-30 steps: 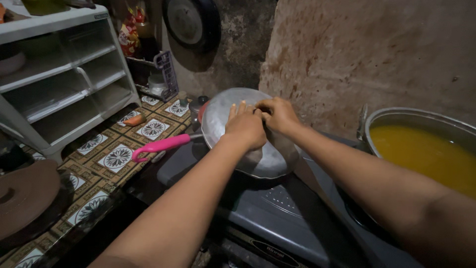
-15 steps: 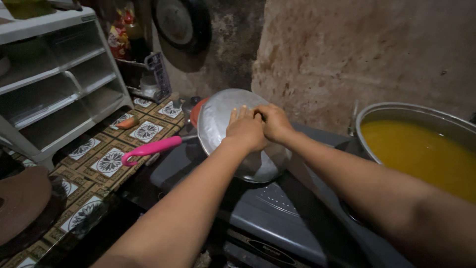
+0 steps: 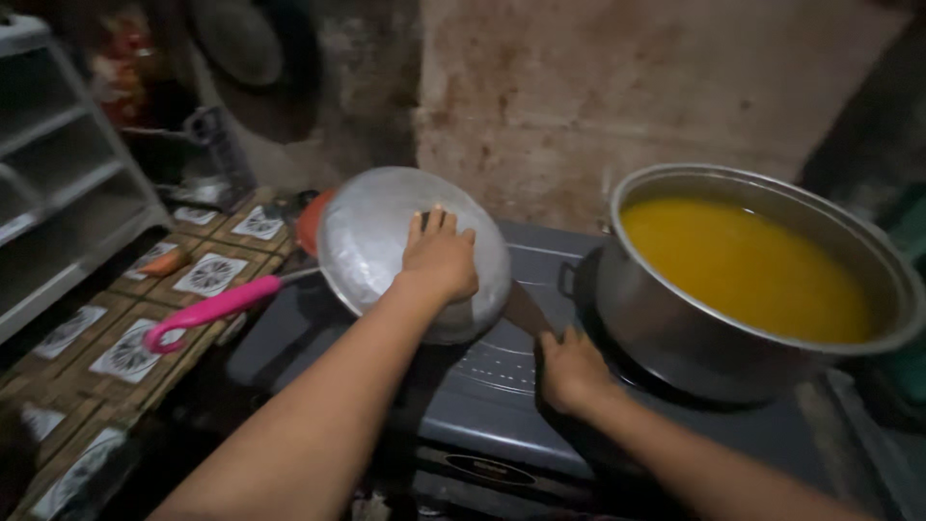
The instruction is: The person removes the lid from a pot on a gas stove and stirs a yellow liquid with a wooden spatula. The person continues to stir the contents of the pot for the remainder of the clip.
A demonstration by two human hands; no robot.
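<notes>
The left hand (image 3: 439,259) lies flat and open on a round metal lid (image 3: 386,241), fingers spread over its domed top, pressing rather than gripping. The lid sits tilted over a pan on the left burner of a dark grey stove (image 3: 482,386); the pan itself is mostly hidden, but its pink handle (image 3: 207,312) sticks out to the left, over the patterned tile counter (image 3: 125,347). The palm on top seems meant to keep the lid steady on the pan beneath.

The right hand (image 3: 571,371) rests open on the stove top, fingers down on the bare surface between the two burners, holding nothing; it looks like a bracing hand. Just to its right, almost touching, stands a large steel pot (image 3: 675,338) full of orange-yellow liquid (image 3: 743,265), uncovered, on the right burner.

Far left stands a pale shelf rack (image 3: 58,193), and a small orange object (image 3: 159,262) lies on the counter near it. A stained wall (image 3: 617,87) rises behind the stove.
</notes>
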